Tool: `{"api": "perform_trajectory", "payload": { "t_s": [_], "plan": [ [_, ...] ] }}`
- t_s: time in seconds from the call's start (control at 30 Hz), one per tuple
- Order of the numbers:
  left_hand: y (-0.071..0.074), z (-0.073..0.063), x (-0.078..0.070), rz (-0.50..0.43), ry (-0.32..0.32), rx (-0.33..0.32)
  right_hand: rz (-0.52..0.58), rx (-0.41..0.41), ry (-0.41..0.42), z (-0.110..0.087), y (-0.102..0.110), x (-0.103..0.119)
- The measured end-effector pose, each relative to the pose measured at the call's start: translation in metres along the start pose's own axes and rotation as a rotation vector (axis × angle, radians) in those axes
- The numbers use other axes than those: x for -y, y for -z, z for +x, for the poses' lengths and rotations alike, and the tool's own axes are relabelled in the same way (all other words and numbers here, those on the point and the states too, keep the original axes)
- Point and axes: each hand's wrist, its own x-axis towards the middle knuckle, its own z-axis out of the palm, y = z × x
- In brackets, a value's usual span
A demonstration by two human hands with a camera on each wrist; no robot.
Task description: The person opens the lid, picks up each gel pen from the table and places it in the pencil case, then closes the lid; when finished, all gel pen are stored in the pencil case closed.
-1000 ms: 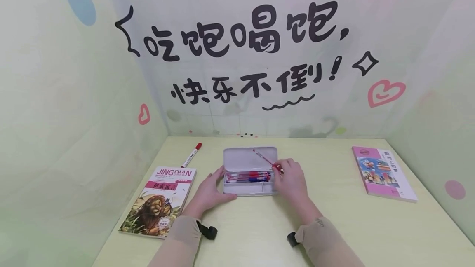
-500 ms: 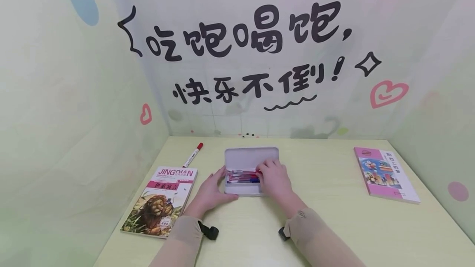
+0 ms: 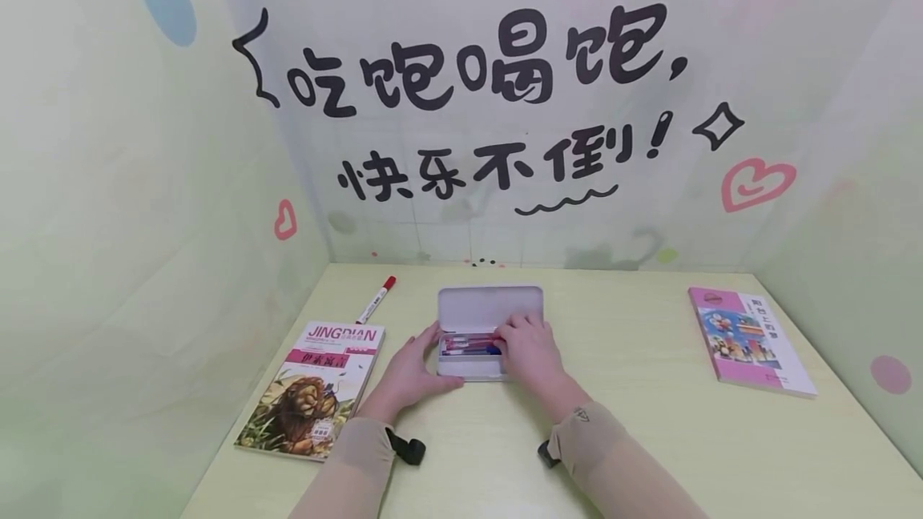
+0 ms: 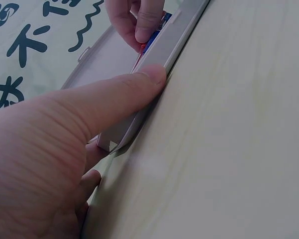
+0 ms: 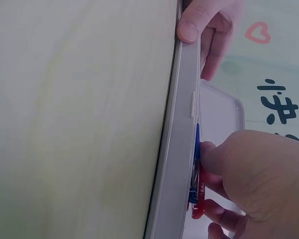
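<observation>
A white pencil case [image 3: 490, 303] lies with its lid raised near the middle of the table. Inside are several pens [image 3: 469, 344], red and blue ones among them. My left hand [image 3: 413, 375] grips the case's left end, thumb along the front edge and fingers around the side. With its thumb and fingers my right hand [image 3: 535, 351] pinches a red pen [image 5: 201, 196], low inside the case at its right part. A blue-capped pen [image 5: 195, 164] lies right beside that one. The right hand covers the case's right end in the head view.
At the left lies a book with a lion cover [image 3: 310, 391], and behind it a white marker with a red cap [image 3: 377, 299]. A pink and white book [image 3: 750, 340] is at the far right. A printed wall sheet [image 3: 505, 231] stands behind the table.
My right hand has moved left and down into the case, bringing the red pen from above its right end in among the other pens. The left hand has kept its grip.
</observation>
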Motion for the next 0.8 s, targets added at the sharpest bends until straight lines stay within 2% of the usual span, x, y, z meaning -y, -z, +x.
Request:
{"api": "perform_trajectory", "payload": {
  "t_s": [0.13,0.2,0.43,0.57,0.7,0.8],
  "plan": [
    [0.0,0.0,0.001,-0.001,0.002,0.0,0.077,0.001,-0.038,0.003,0.003,0.0],
    [0.0,0.001,0.001,0.0,0.003,0.0,0.14,-0.029,-0.066,0.006,0.007,0.0],
    [-0.001,0.001,0.001,-0.003,0.001,0.001,0.442,-0.196,-0.261,0.019,0.02,-0.008],
    [-0.001,0.001,0.001,-0.005,0.003,0.006,0.549,-0.264,-0.362,0.028,0.027,-0.016],
    [-0.001,0.001,0.001,0.003,0.002,0.007,0.594,-0.273,-0.465,0.036,0.029,-0.025],
    [-0.002,0.002,0.001,0.004,-0.004,0.002,0.613,-0.236,-0.533,0.04,0.028,-0.031]
  ]
}}
